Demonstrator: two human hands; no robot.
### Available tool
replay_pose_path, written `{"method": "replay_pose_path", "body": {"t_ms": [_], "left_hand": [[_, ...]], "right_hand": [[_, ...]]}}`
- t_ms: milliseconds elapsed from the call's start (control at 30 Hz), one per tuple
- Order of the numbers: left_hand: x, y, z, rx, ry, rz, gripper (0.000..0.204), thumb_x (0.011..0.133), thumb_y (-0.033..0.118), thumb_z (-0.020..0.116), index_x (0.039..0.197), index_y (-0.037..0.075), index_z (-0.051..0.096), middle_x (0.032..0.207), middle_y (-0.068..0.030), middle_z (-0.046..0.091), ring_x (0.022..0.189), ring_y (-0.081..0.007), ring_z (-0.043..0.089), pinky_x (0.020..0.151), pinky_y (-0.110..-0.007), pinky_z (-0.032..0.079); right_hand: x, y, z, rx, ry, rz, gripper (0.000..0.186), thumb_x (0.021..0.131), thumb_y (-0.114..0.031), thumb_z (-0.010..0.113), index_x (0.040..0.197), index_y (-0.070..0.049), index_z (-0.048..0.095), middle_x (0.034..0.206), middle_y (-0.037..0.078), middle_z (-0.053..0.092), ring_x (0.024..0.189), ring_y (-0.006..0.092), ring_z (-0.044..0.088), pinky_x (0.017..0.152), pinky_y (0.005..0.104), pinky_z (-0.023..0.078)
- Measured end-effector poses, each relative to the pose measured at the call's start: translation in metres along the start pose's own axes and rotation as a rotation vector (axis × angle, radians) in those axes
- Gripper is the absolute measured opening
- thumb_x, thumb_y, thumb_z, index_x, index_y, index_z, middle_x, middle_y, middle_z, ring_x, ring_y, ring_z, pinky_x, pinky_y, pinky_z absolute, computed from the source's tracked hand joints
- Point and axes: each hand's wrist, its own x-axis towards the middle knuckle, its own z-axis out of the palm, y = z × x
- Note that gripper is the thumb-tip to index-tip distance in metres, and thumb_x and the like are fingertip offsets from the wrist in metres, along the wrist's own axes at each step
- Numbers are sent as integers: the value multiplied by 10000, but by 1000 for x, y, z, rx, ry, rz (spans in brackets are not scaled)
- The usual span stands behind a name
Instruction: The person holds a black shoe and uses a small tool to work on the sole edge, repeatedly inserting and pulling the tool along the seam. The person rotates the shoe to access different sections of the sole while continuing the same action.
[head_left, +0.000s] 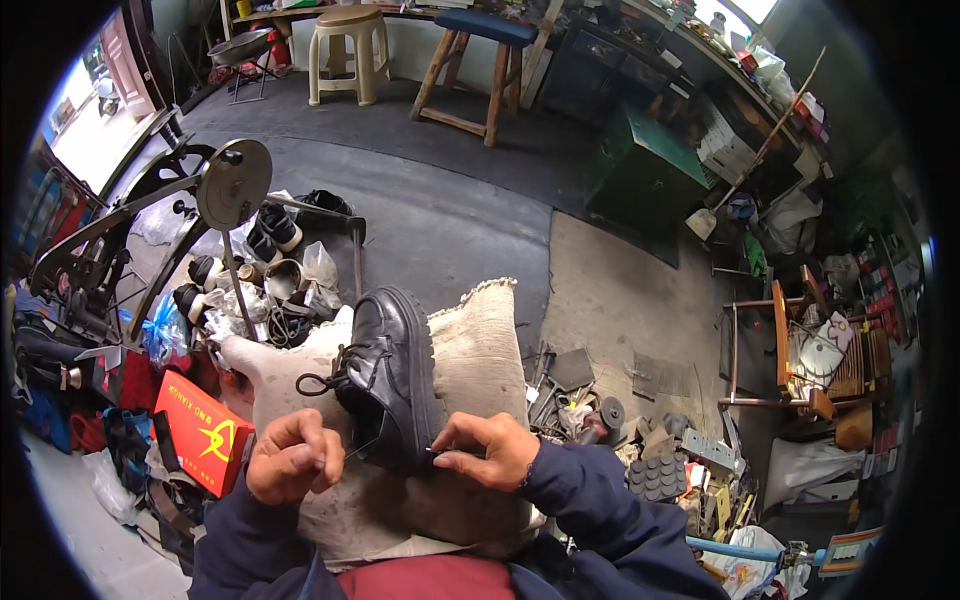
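A black leather lace-up shoe (385, 370) lies on its side, toe away from me, on a stained cream cloth (480, 360) over my lap, with its laces loose to the left. My right hand (480, 450) is at the heel end, thumb and forefinger pinched on a tiny thin item that I cannot make out. My left hand (295, 455) is just left of the heel with its fingers curled together; what they hold, if anything, is too fine to tell.
An iron hand-cranked machine (232, 182) stands left, beside piled shoes (280, 228) and a red box (200, 430). Tools and pads (655, 480) lie at right, near a wooden chair (780, 350). Stools (345, 45) and a green chest (640, 165) stand farther back.
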Motion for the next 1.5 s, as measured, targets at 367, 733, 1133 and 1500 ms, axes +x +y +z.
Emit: {"method": "replay_pose_path", "body": {"t_ms": [367, 733, 1133, 1500], "left_hand": [[33, -28, -12, 1400, 91, -228, 70, 924, -22, 559, 878, -35, 611, 719, -209, 549, 629, -220, 535, 623, -355, 471], [41, -25, -18, 824, 107, -448, 122, 969, 15, 646, 1048, -49, 713, 919, 44, 691, 833, -34, 610, 727, -235, 513], [44, -19, -23, 757, 14, -526, 110, 968, 17, 642, 1004, -35, 732, 901, 41, 707, 826, -38, 615, 720, -241, 513], [29, -22, -24, 640, 226, -408, 189, 1030, 127, 603, 1124, -5, 698, 840, 51, 624, 722, -20, 530, 645, -205, 429]], "right_hand": [[4, -18, 1, -415, 47, -89, 224, 961, -226, 738, 1050, -49, 633, 703, 128, 699, 651, 323, 707, 598, 404, 534], [13, -32, 18, -619, 94, 61, 247, 937, -214, 711, 1039, -58, 548, 919, 146, 701, 838, 399, 692, 692, 481, 533], [21, -5, 2, -614, 143, 5, 587, 765, -537, 859, 904, -50, 560, 666, 157, 656, 655, 400, 686, 572, 459, 532], [-18, 24, -22, -835, 330, 101, 657, 762, -651, 830, 711, -48, 574, 571, 150, 598, 576, 360, 670, 538, 419, 514]]}}
